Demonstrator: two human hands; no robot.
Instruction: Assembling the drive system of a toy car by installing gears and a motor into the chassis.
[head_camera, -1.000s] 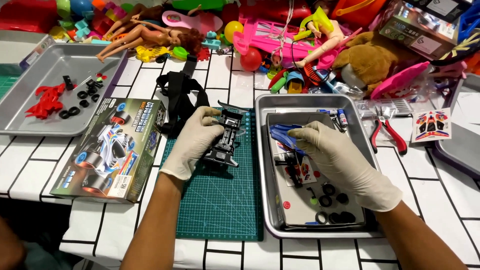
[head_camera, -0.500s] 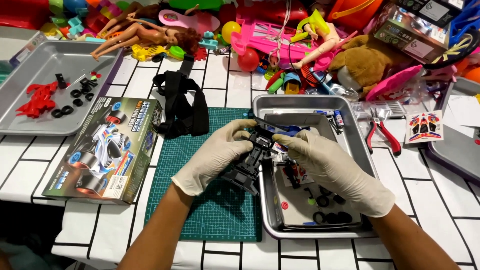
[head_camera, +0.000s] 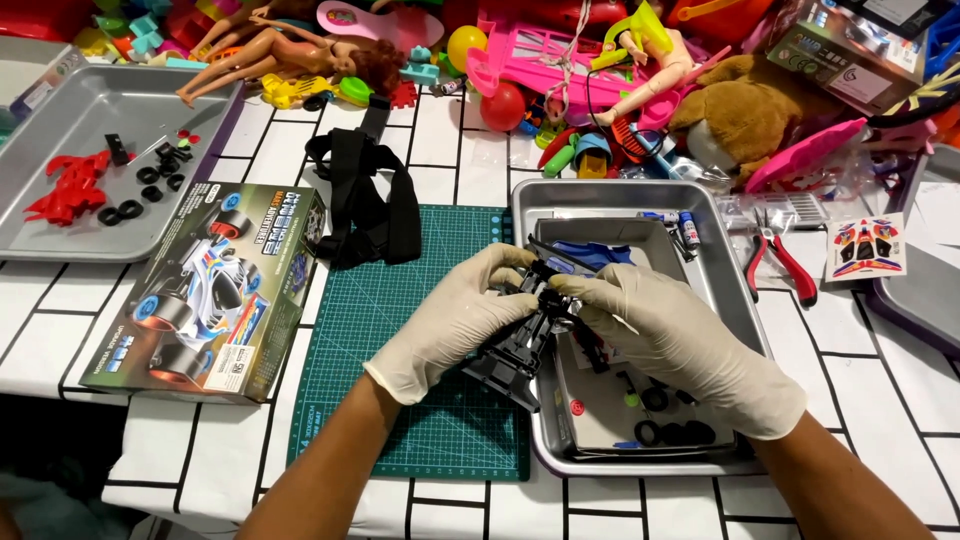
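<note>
Seen from the head camera, two gloved hands met at the centre of a white tiled table, both clamped on a black toy car frame (head_camera: 525, 335) held tilted over the edge where a green cutting mat (head_camera: 400, 330) meets a metal tray (head_camera: 735, 300). The left hand (head_camera: 450, 320) gripped the frame from the nine o'clock side, fingers curled around its upper end; the right hand (head_camera: 680, 345) closed on it from three o'clock, fingertips pinched together on the top of the frame. Small black tyres (head_camera: 675, 432) lay in the tray at five o'clock of the hands, beside a sheet of paper. At nine o'clock sat a toy car box (head_camera: 205, 290), and a black strap (head_camera: 365, 205) lay at eleven o'clock. A second tray (head_camera: 60, 245) at ten o'clock held red parts (head_camera: 70, 188) and more tyres. Red-handled pliers (head_camera: 780, 262) and a sticker sheet (head_camera: 865, 247) lay at two o'clock. Dolls and bright toys were heaped along twelve o'clock.
</note>
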